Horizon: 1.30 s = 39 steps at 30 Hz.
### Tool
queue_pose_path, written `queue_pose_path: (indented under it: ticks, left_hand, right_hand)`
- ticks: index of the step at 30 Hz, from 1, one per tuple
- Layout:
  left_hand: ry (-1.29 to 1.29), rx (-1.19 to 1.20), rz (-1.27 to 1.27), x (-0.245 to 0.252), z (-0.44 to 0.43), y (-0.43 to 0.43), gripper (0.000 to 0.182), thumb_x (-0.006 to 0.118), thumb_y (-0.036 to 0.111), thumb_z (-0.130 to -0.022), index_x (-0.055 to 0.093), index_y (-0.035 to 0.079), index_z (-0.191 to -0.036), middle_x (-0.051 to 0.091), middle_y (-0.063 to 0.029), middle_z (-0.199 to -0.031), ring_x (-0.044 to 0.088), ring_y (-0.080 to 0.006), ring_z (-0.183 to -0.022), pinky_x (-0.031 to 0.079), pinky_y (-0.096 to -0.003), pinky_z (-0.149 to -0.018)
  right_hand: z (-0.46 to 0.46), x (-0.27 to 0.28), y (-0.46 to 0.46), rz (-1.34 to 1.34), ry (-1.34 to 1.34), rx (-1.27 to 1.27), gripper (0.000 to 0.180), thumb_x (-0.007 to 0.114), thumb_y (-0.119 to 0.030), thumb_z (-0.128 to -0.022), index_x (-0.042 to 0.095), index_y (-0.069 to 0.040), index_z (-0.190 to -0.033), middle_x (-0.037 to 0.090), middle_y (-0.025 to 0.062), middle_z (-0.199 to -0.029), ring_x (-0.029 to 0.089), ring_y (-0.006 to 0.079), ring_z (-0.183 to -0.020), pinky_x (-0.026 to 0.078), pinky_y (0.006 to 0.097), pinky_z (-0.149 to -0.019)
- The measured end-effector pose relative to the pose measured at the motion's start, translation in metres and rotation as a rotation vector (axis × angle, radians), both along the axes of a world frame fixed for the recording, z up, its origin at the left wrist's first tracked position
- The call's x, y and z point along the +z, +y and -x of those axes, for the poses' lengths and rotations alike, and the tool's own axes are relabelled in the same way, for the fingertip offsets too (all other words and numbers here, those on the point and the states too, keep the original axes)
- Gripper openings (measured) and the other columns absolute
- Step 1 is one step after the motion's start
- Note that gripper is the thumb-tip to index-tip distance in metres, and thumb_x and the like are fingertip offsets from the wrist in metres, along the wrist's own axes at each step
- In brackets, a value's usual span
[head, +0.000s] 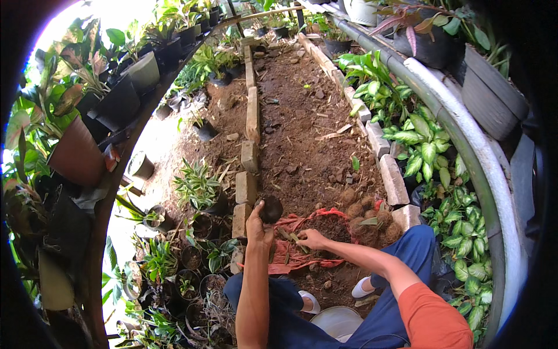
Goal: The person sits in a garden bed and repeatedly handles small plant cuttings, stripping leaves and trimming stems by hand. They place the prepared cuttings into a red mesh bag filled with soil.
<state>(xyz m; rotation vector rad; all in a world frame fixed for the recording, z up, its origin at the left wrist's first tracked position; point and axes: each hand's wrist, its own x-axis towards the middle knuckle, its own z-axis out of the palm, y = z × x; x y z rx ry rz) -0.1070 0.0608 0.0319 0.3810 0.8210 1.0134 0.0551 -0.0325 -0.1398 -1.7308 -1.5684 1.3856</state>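
Note:
Upright before me, my left hand (260, 226) grips a small dark round pot (271, 210); its face looks filled with dark soil. My right hand (314, 239) pinches a short pale-green stem piece (301, 245) between its fingertips. Beneath it spreads a red plastic sheet (285, 258) on the ground. More short stem pieces (284, 234) lie on the sheet's left part. Dark loose soil (333, 227) is heaped on its right part, near my right wrist.
Fibrous brown balls (369, 218) are piled right of the sheet. Brick rows (246, 185) (393, 179) edge the soil bed (301, 131). Potted plants (213, 196) crowd the left; variegated plants (429, 148) line the right. A pale round seat or bucket (338, 320) lies between my legs.

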Motion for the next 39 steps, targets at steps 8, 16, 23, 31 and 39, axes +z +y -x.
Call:
queue_pose_path:
  ticks: [8, 16, 23, 31, 39]
  left_hand:
    - [-0.128, -0.053, 0.093, -0.012, -0.02, -0.014, 0.019, 0.059, 0.008, -0.089, 0.056, 0.001, -0.106, 0.064, -0.0109, -0.102, 0.066, -0.0219, -0.084, 0.057, -0.035, -0.065]
    - [-0.041, -0.131, -0.053, 0.012, -0.054, -0.054, 0.016, 0.058, 0.009, -0.091, 0.053, 0.002, -0.105, 0.061, -0.0074, -0.1, 0.063, -0.0172, -0.085, 0.053, -0.0266, -0.064]
    - [-0.08, -0.274, -0.149, 0.033, -0.072, -0.085, 0.021, 0.062, 0.004, -0.087, 0.057, 0.0, -0.107, 0.065, -0.0111, -0.1, 0.067, -0.021, -0.086, 0.058, -0.0305, -0.071]
    - [0.021, -0.305, -0.167, 0.034, -0.083, -0.094, 0.046, 0.065, 0.0, -0.085, 0.045, -0.003, -0.126, 0.064, -0.0157, -0.101, 0.068, -0.0241, -0.086, 0.062, -0.0342, -0.066]
    - [0.061, -0.256, -0.127, 0.02, -0.087, -0.095, 0.076, 0.066, 0.001, -0.085, 0.018, 0.0, -0.145, 0.062, -0.0168, -0.107, 0.066, -0.0211, -0.087, 0.056, -0.0295, -0.063]
  right_hand:
    - [-0.041, 0.128, -0.001, -0.063, 0.434, -0.393, 0.04, 0.074, -0.023, -0.082, 0.06, 0.004, -0.108, 0.066, 0.0103, -0.095, 0.061, 0.0142, -0.08, 0.051, 0.0316, -0.069]
    - [-0.072, 0.222, -0.025, -0.361, 0.394, -0.697, 0.045, 0.078, -0.028, -0.079, 0.06, 0.002, -0.107, 0.066, 0.0094, -0.094, 0.063, 0.0164, -0.083, 0.05, 0.031, -0.077]
    - [-0.079, 0.224, -0.041, -0.478, 0.357, -0.659, 0.049, 0.081, -0.033, -0.074, 0.063, 0.003, -0.102, 0.066, 0.0087, -0.093, 0.06, 0.0151, -0.084, 0.048, 0.0323, -0.08]
    - [-0.086, 0.216, -0.041, -0.446, 0.414, -0.585, 0.049, 0.083, -0.033, -0.072, 0.063, 0.002, -0.1, 0.066, 0.0078, -0.09, 0.06, 0.0136, -0.078, 0.049, 0.0284, -0.073]
    - [-0.084, 0.208, -0.033, -0.442, 0.387, -0.593, 0.061, 0.08, -0.051, -0.069, 0.065, 0.001, -0.098, 0.065, 0.0096, -0.089, 0.06, 0.018, -0.081, 0.048, 0.0348, -0.074]
